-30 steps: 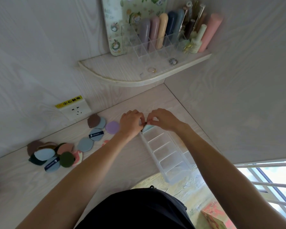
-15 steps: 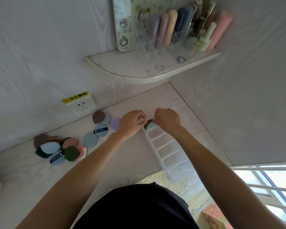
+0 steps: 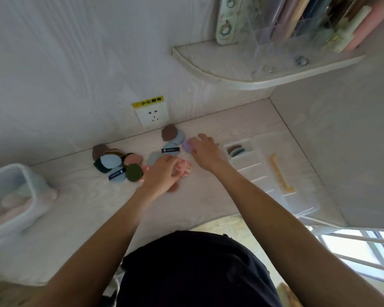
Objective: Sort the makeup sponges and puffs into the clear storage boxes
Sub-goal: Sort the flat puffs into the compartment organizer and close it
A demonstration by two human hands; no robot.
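Clear divided box [image 3: 273, 182], puffs [image 3: 237, 150] seemingly upright in far compartment

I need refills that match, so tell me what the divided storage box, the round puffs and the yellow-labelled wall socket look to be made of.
Divided storage box: probably hard clear plastic; the desk shows through its glossy walls and partitions.
Round puffs: likely soft foam or fabric; flat matte colours without shine, some with a dark ribbon band.
Wall socket: apparently smooth white plastic; its yellow label looks like a printed sticker.
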